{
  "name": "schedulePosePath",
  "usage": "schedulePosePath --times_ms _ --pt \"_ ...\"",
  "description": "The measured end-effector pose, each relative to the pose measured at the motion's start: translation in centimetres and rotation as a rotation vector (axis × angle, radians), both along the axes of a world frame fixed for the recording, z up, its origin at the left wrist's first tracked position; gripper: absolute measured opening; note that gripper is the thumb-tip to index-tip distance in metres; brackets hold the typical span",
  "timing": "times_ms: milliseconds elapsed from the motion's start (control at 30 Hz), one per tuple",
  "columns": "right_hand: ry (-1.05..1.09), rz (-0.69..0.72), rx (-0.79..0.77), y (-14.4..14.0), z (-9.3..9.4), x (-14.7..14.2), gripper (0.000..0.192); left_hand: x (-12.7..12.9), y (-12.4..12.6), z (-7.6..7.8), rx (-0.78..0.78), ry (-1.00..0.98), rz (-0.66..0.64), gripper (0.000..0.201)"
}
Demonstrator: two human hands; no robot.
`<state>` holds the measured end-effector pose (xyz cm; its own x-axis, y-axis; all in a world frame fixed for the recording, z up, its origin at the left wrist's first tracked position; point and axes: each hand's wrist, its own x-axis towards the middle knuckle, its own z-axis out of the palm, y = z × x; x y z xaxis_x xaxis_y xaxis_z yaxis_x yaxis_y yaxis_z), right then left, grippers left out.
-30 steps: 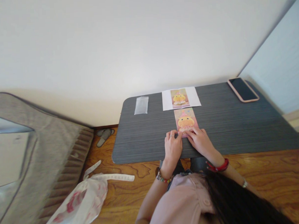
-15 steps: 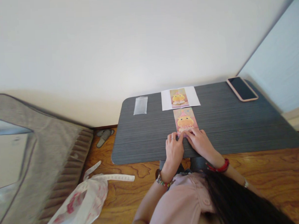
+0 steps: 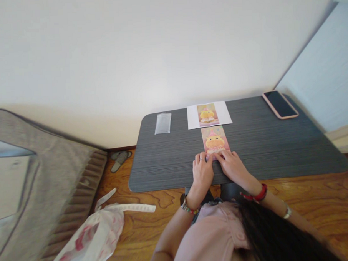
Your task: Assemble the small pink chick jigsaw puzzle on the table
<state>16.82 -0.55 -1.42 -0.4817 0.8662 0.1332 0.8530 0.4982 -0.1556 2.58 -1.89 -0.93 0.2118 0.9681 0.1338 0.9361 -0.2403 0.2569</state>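
A small picture [image 3: 215,140] of a yellow cartoon figure in a pink hat lies flat on the dark grey table [image 3: 267,149]. My left hand [image 3: 202,168] rests at its lower left, fingers lying on the tabletop and thumb at the bottom edge. From the lower right, my right hand [image 3: 232,164] reaches over that same edge with fingertips on the picture. Both hands are open, and they cover the bottom corners. Just behind lies a creased white sheet [image 3: 224,112] printed with the same figure, its lower edge beside the picture's top.
A clear plastic bag [image 3: 163,123] lies at the table's back left, a phone [image 3: 280,104] in a pink case at the back right. The wall [image 3: 159,50] stands behind the table. On the floor at left are a white plastic bag [image 3: 106,233] and grey slippers [image 3: 119,160].
The view has shifted very slightly. Both hands stay at the picture's bottom edge, and the picture and sheet keep their places.
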Motion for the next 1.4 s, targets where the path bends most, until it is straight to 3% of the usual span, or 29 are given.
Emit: schedulePosePath --times_ms 267,433,533,667,867,1400 --pt "0.205 -0.113 0.024 3.2 -1.8 5.8 0.039 -2.4 1.7 0.1 0.069 -0.129 -0.003 0.035" --pt "0.145 -0.022 -0.059 6.5 -2.1 8.4 0.060 -4.4 4.9 0.5 -0.123 0.033 0.030 0.060" --pt "0.111 0.019 -0.116 8.5 -2.1 8.6 0.071 -5.2 6.9 0.8 -0.223 0.095 -0.003 0.073" --pt "0.099 0.050 -0.191 10.8 -2.0 8.6 0.081 -5.5 8.7 1.1 -0.248 0.120 -0.054 0.080" --pt "0.078 0.070 -0.248 12.2 -1.5 8.2 0.084 -5.1 10.3 1.3 -0.298 0.138 -0.083 0.085" --pt "0.089 0.088 -0.275 12.1 -1.8 7.4 0.086 -5.6 9.9 1.1 -0.320 0.139 -0.026 0.078"
